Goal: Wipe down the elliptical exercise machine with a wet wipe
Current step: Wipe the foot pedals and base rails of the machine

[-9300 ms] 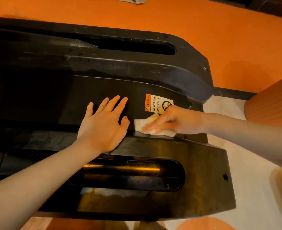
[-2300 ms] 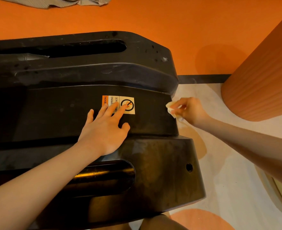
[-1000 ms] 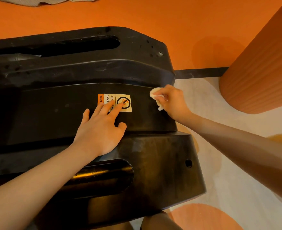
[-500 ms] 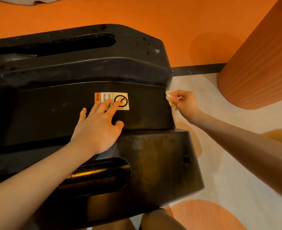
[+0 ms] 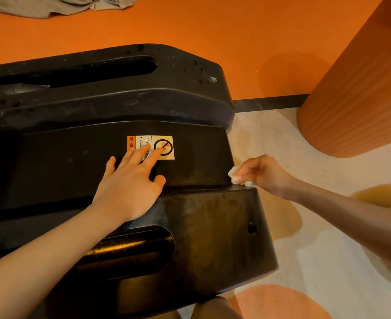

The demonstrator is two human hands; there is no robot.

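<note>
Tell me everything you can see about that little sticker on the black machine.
The warning sticker is a small rectangle lying flat on the black elliptical base, on its recessed middle panel. It has an orange strip at one end, a pale panel of black lettering, and a crossed-out circle symbol at the other end. It looks like printed paper or vinyl, intact. Two fingertips of the left hand rest on it, hiding part of the wording.

Elliptical machine (image 5: 201,226) — black moulded plastic, semi-gloss, dusty-streaked (paper-like warning label (image 5: 150,147)); wet wipe (image 5: 234,175) — soft, crumpled.
</note>
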